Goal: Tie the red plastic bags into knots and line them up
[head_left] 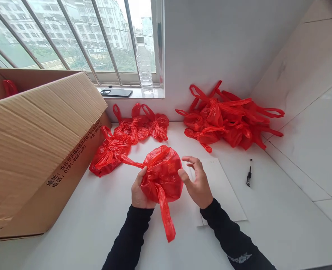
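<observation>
A knotted red plastic bag (168,172), rounded by what is inside, rests in my left hand (141,191). The left thumb lies over the knot area and the other fingers are hidden beneath. One long handle hangs down toward me; the other stretches out to the left. Just right of the bag is my right hand (196,182), with curved fingers apart and nothing between them. Beyond the left hand sits another tied red bag (109,153), with a row of similar red bags (139,125) against the wall. The contents cannot be made out.
At left stands a large open cardboard box (42,150) with something red inside. A heap of red bags (227,116) lies back right. White paper (224,195) and a black pen (248,178) are at right. The sill holds a phone (116,92) and water bottle (144,67).
</observation>
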Motion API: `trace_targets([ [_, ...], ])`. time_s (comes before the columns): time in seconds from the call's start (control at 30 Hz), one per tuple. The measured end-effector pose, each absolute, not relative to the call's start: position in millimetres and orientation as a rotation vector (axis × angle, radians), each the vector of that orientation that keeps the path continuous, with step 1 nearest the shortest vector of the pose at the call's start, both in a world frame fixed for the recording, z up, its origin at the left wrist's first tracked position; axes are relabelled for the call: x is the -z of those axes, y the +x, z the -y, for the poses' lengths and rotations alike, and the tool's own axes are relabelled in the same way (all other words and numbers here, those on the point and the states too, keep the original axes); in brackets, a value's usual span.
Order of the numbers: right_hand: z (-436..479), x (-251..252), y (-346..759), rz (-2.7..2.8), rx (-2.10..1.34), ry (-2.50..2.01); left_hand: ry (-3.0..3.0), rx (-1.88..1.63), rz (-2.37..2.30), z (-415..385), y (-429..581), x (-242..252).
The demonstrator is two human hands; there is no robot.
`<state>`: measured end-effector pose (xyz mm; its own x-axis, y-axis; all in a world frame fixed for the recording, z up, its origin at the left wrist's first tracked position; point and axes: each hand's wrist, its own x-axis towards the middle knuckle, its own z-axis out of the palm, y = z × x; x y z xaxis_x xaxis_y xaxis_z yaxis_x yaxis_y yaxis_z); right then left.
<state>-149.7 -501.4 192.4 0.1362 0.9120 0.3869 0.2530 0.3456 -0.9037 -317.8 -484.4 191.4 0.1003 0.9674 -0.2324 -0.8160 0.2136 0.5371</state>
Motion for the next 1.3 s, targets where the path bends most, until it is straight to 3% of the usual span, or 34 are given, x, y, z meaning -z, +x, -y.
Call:
trace_targets([
  [0.13, 490.0, -184.8, -145.5, 1.328, -1.07, -1.118, 0.334, -1.28, -0.592, 485.3, -312.4, -188.4],
  [0.43, 493.9, -186.2, -145.9, 1.179, -1.326, -0.97, 0.414, -1.194, -0.549, 487.8, -311.0, -183.6],
  [0.97, 488.4, -169.0, -148.8, 1.22, -1.206, -1.09, 0.811, -1.479, -0.919, 485.2, -327.2, -160.0],
  [1.3, 483.4, -155.3, -151.2, 1.276, -1.063, -1.243, 1.346, -1.445, -1.599, 384.9, -405.2, -220.0],
])
